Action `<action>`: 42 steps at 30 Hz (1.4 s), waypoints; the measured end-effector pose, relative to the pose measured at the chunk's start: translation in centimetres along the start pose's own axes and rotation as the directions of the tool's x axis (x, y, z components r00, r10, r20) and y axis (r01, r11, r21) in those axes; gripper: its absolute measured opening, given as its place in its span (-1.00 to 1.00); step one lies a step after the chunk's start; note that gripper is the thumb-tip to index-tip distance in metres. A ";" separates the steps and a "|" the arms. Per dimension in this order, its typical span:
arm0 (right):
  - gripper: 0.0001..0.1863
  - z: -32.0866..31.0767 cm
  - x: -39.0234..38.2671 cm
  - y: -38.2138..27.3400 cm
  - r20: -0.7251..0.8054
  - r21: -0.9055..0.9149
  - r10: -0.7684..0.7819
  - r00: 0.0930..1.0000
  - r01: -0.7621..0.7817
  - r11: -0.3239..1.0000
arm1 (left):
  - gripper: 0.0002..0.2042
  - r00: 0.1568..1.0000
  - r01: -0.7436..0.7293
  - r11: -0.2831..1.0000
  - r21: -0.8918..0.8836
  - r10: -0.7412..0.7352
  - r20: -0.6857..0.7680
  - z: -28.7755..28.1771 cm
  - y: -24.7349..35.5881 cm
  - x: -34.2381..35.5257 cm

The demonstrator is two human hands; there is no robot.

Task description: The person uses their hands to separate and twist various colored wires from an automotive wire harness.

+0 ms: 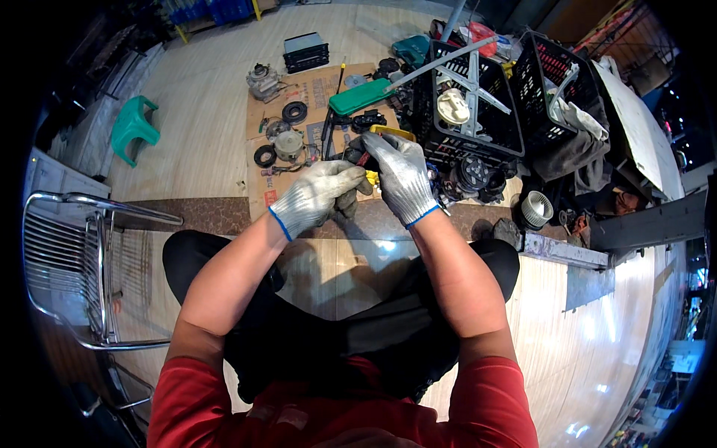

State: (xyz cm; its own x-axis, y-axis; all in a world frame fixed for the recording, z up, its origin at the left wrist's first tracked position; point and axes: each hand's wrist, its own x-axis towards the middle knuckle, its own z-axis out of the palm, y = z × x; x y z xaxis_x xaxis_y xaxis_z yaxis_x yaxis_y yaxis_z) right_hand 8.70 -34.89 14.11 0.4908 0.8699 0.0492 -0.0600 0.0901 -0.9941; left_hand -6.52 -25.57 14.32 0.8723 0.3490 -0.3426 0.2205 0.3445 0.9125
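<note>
Cardboard (306, 89) lies flat on the floor, and two gloved hands work above its near right part. The left hand (317, 193) is bent, its thumb and fingers drawn together toward the other hand; I cannot tell whether they grip anything. The right hand (402, 168) curls its fingers downward beside the left fingertips. By the right fingers, over the cardboard, shows a dark piece with a reddish edge (364, 160) (most of it hidden by the glove), and I cannot tell whether the fingers are closed on it.

On the cardboard's left half lie a black ring (294, 113), a smaller black ring (265, 155) and a round metal motor (288, 145); a bulky metal part (263, 82) stands at its far left corner. A green board (361, 97) with a pale rod lies tilted across its right side. Beyond the cardboard's far edge sits a dark stack with a light top (305, 52). To its right stands a black crate (484, 144) with a cream round part (452, 107) inside; farther right and nearer is a white fan wheel (536, 210). Left of the cardboard is a green stool (136, 128).
</note>
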 end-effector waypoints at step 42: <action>-0.77 0.8 -0.2 -0.4 0.011 -0.730 -0.207 0.978 0.149 0.667 | -0.77 0.784 -0.151 0.263 0.953 0.619 -0.047 0.4 -1.0 0.6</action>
State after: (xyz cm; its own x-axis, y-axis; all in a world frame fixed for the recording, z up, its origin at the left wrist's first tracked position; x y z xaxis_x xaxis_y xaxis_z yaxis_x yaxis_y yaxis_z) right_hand 7.90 -34.70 14.53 0.4830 0.8378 0.2545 0.6675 -0.1642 -0.7263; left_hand -6.05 -26.06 13.30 0.8001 0.5275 0.2857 0.3420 -0.7923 0.5052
